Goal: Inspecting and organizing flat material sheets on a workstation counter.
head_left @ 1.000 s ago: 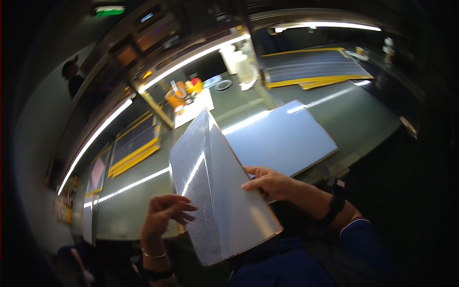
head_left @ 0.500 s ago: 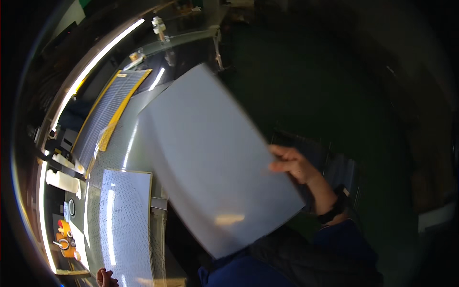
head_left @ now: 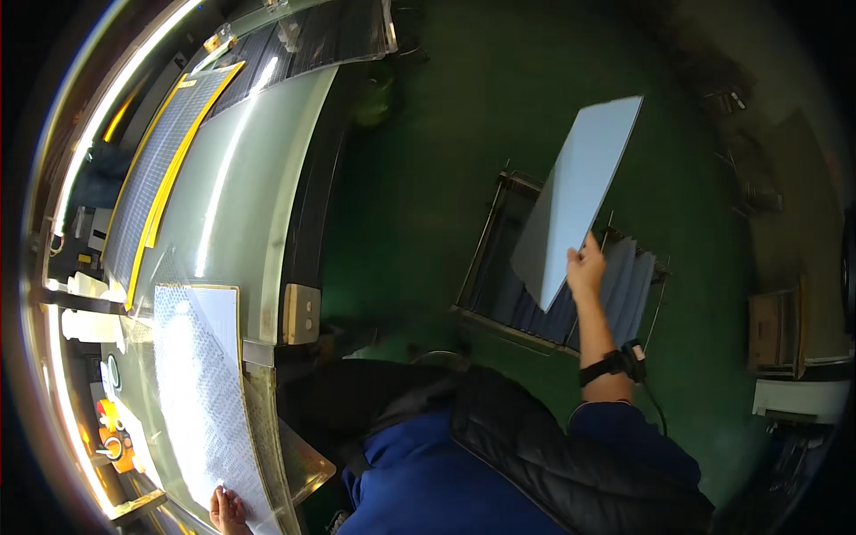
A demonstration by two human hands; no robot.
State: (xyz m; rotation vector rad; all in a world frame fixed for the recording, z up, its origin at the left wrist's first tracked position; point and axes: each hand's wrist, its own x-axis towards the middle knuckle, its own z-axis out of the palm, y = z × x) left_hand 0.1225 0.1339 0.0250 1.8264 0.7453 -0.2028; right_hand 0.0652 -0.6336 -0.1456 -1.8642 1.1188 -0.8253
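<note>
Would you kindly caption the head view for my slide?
Right hand holds pale blue rectangular sheet over slotted metal rack; left hand rests on white dotted sheet.

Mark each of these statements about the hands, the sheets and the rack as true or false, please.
1. The right hand holds a pale blue sheet by its lower edge. True.
2. That sheet lies flat on the workbench. False: it is lifted in the air, above a metal rack on the green floor.
3. The rack already holds other sheets, standing on edge. True.
4. The left hand also grips the blue sheet. False: it rests on a white dotted sheet on the workbench, far from the right hand.
5. The right wrist is bare. False: it wears a black wristband.
</note>
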